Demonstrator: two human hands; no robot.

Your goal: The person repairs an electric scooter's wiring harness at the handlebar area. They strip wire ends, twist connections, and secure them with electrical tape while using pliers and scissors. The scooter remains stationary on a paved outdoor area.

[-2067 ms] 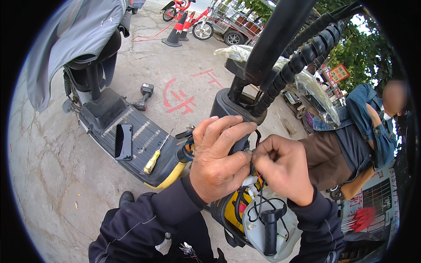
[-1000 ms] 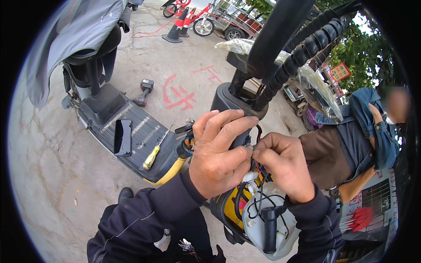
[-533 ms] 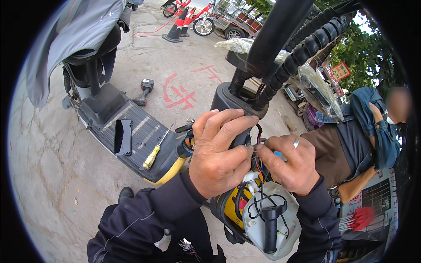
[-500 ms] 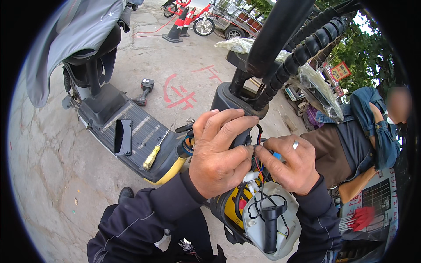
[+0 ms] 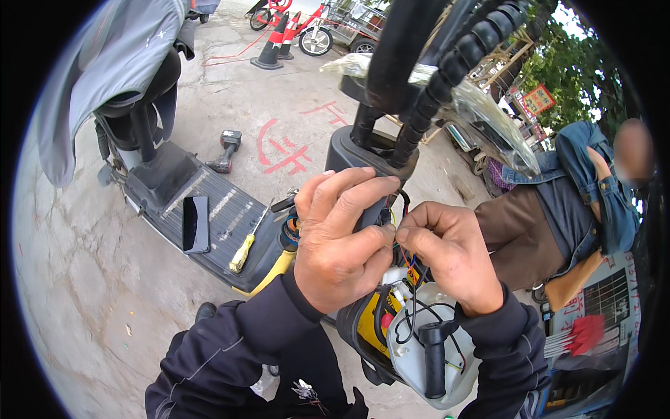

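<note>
My left hand [image 5: 342, 241] rests against the black steering column [image 5: 352, 157] of an electric scooter, thumb and forefinger closed on a small wire connector [image 5: 386, 217]. My right hand [image 5: 440, 255] pinches thin wires [image 5: 408, 262] right beside it, at the left thumb. Below them lie a loose black handlebar grip [image 5: 434, 359] and looped cables on a whitish plastic piece [image 5: 453, 380], next to a yellow-and-black part [image 5: 370, 328]. The footboard [image 5: 209, 202] carries a phone [image 5: 196, 223] and a yellow-handled screwdriver [image 5: 241, 253].
A cordless drill [image 5: 227, 150] lies on the ground beyond the footboard. A grey cover [image 5: 105, 63] drapes over the seat. Cones [image 5: 272, 45], a red bike [image 5: 314, 35] and a cart stand behind. A seated person [image 5: 537, 216] with folded arms is close on the right; a black handlebar tube [image 5: 398, 42] rises above.
The view has shifted slightly. My right hand's fingers have curled back into a tighter pinch at the wires; my left hand keeps its grip beside the column.
</note>
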